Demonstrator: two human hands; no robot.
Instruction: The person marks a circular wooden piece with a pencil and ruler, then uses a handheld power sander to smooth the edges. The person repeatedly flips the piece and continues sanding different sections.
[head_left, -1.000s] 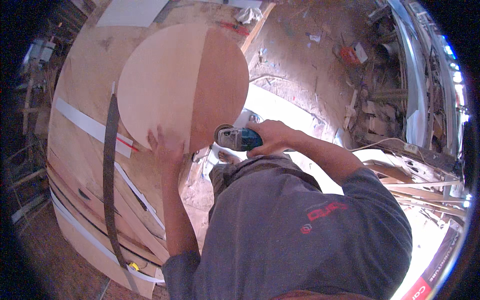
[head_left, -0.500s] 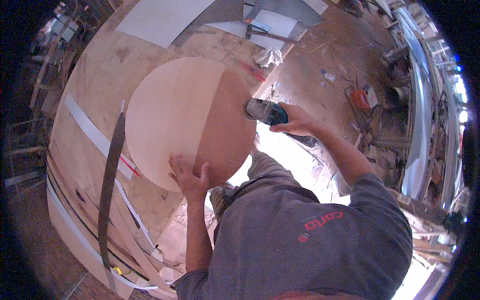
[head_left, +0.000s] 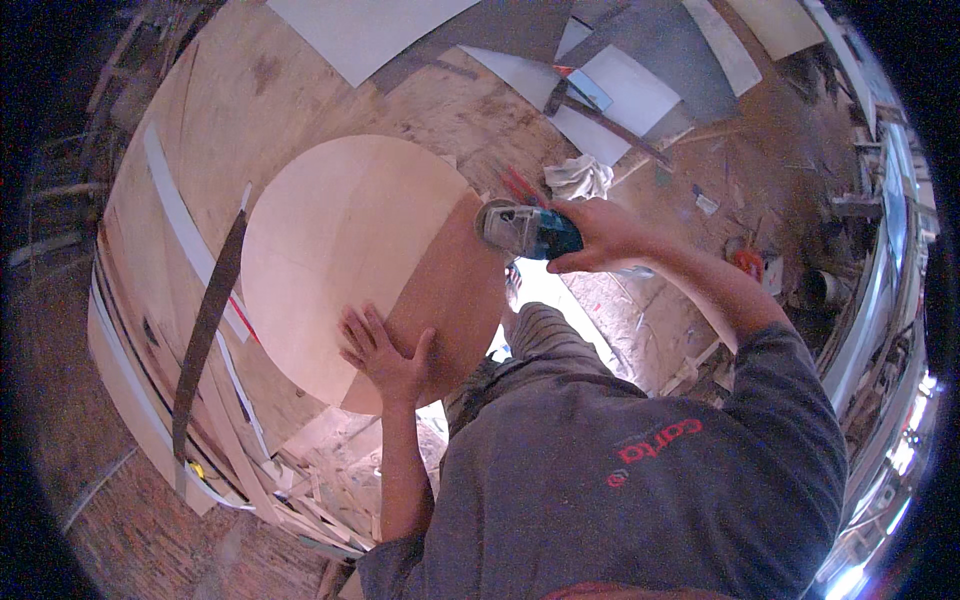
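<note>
A round wooden board [head_left: 330, 240] lies flat on the worktable, its left part pale and its right part in brown shadow. My left hand [head_left: 388, 358] rests on the board near its lower edge, fingers spread. My right hand [head_left: 605, 235] is wrapped around the body of a teal angle grinder [head_left: 545, 232]. The grinder's guard and round disc [head_left: 494, 222] sit at the board's right edge; whether the disc touches the wood I cannot tell.
The wooden worktable [head_left: 210, 120] carries a long dark strip [head_left: 212, 330], a white strip [head_left: 180, 215] and a red pencil [head_left: 243, 318]. Beyond the board are a crumpled white cloth [head_left: 580, 178], a hammer [head_left: 600, 115] and white sheets [head_left: 370, 35]. Scrap litters the floor at right.
My view has shifted, showing more of the far sheets. The grinder has moved slightly along the board's right edge. My left hand stays spread on the board.
</note>
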